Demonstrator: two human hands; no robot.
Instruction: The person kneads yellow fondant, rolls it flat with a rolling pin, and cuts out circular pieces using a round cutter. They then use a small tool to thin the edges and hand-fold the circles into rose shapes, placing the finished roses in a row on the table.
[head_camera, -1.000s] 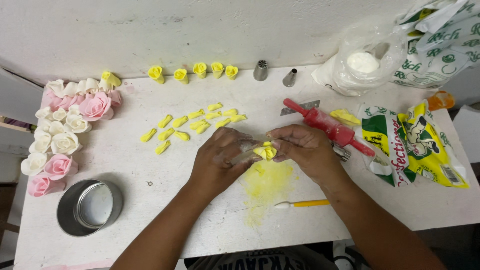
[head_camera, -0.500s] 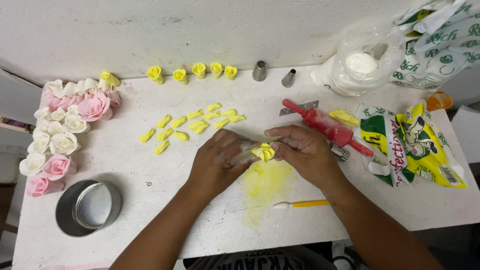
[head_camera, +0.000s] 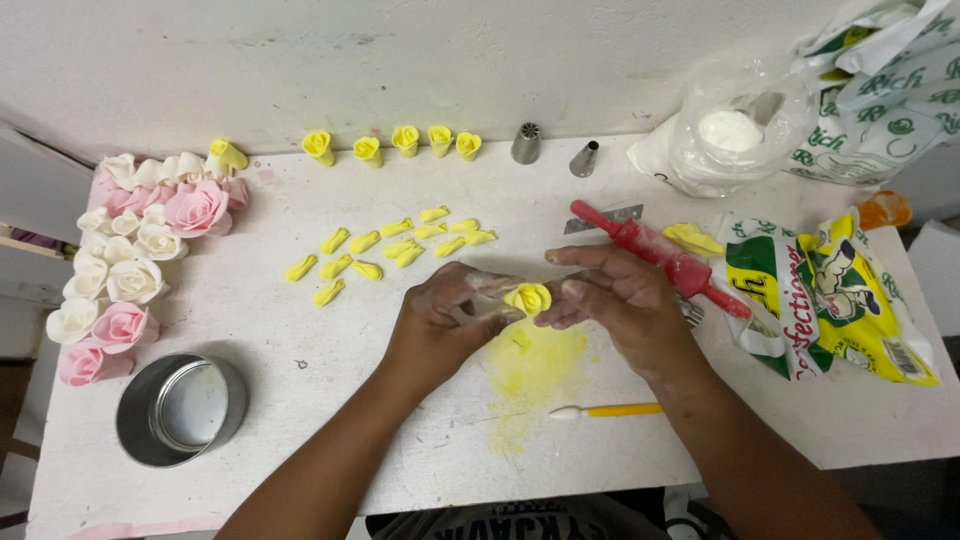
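Along the left edge of my white table lies a cluster of pink and white sugar roses, and just below them stands a round metal tin. Five small yellow rosebuds line the back edge, with two metal piping nozzles beside them. A scatter of yellow petal pieces lies mid-table. To my right I see a red rolling pin, a clear bag of white powder, a yellow-and-green packet, and near the front a yellow-handled modelling tool beside a yellow dust smear
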